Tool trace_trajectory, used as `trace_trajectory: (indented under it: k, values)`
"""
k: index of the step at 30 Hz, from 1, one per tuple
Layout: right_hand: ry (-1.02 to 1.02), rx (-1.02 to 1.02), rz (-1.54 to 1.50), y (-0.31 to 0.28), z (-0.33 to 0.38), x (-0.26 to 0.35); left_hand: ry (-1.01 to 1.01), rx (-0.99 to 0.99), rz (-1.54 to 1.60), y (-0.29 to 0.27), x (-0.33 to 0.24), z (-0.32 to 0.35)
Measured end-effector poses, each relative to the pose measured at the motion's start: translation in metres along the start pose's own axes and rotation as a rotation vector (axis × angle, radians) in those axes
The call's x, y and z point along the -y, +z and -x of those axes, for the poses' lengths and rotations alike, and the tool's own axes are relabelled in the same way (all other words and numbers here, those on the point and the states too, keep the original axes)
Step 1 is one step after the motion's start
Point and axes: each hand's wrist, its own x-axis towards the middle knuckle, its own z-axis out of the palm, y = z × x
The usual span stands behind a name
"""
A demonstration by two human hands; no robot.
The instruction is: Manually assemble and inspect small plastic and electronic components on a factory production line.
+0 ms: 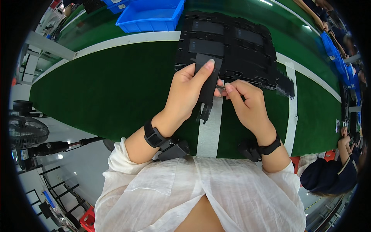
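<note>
My left hand [188,88] grips a flat black rectangular part [208,79] upright above the green table, thumb pressed on its top edge. A thin black strip [205,111] hangs from the part's lower end. My right hand [247,103] pinches a small thin piece [220,88] against the part's right side. Just behind both hands lies a black moulded tray [247,58] holding similar flat black parts. Both wrists wear black bands.
The green mat [116,85] has white stripes [210,131]. A blue bin [150,15] stands at the back left, more blue bins [336,54] at the right. Another person [340,170] sits to my right. A fan [25,131] stands on the floor at left.
</note>
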Motion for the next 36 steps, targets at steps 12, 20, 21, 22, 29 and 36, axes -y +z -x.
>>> trace_trajectory:
  k: [12, 20, 21, 22, 29, 36]
  values:
    - [0.205, 0.039, -0.342, 0.010, 0.001, 0.005, 0.090, -0.036, 0.117, 0.012, -0.002, 0.002]
    - [0.276, 0.236, -0.921, -0.001, 0.006, 0.005, 0.440, 0.049, 0.012, 0.000, 0.003, -0.003]
    - [0.230, 0.417, -1.151, 0.003, 0.007, 0.001, 0.485, 0.158, -0.010, -0.004, 0.000, -0.005]
    - [0.178, 0.602, -1.377, 0.005, 0.007, 0.000, 0.485, 0.160, -0.009, -0.004, 0.000, -0.005]
    - [0.262, 0.558, -0.966, -0.004, 0.005, 0.007, 0.091, 0.291, 0.082, -0.010, -0.015, 0.013]
    - [-0.054, 0.069, -0.242, -0.039, -0.007, 0.002, 0.224, 0.203, -0.464, -0.009, -0.015, 0.008]
